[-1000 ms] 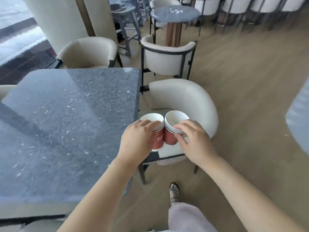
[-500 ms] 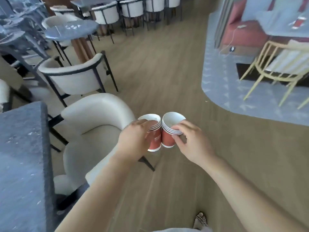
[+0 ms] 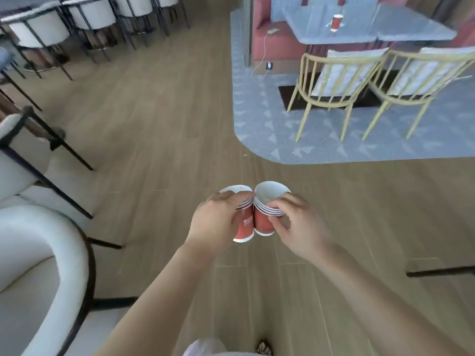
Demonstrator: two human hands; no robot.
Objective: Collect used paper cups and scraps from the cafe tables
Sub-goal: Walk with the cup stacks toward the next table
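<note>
Two stacks of red paper cups with white rims are carried side by side above the wooden floor, their sides touching. My left hand [image 3: 214,222] grips the left cup stack [image 3: 245,228] from the left. The right cup stack [image 3: 264,218] is held by my right hand [image 3: 295,224], fingers curled over its rim. Another red paper cup [image 3: 336,22] stands upright on a grey table [image 3: 365,29] at the far upper right.
Two yellow wooden chairs [image 3: 334,83] stand on a grey patterned rug [image 3: 257,129] in front of that table, with a red sofa [image 3: 272,39] behind. White upholstered chairs [image 3: 33,265] with black frames line the left side. Wooden floor [image 3: 159,124] runs between them.
The view has swung right, away from the dark stone table, toward the rug and the far table. Both hands keep the two cup stacks together in front of me.
</note>
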